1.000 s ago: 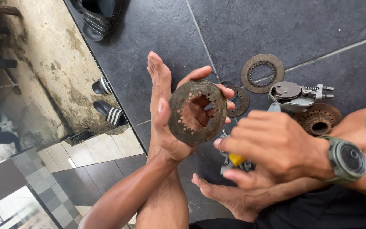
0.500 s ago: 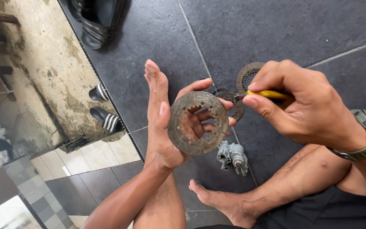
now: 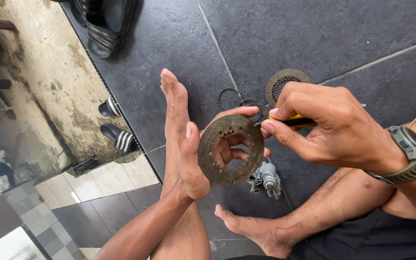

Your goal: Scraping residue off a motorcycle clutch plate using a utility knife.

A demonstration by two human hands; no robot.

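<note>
The right hand (image 3: pixel 331 120) is pinching a yellow-handled tool (image 3: pixel 297 121), its tip touching the far rim of the rusty toothed disc (image 3: pixel 230 149). The left hand (image 3: pixel 203 156) is gripping that disc upright above the tiled floor (image 3: pixel 169 43). Scraping seems underway; the tip needs steady pressure.

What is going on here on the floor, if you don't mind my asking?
A person sits on the dark tiled floor. The left hand holds up a rusty ring-shaped metal plate, while the right hand brings a yellow-handled tool to its upper edge. Another ring plate and a small grey metal part lie on the floor.
</note>
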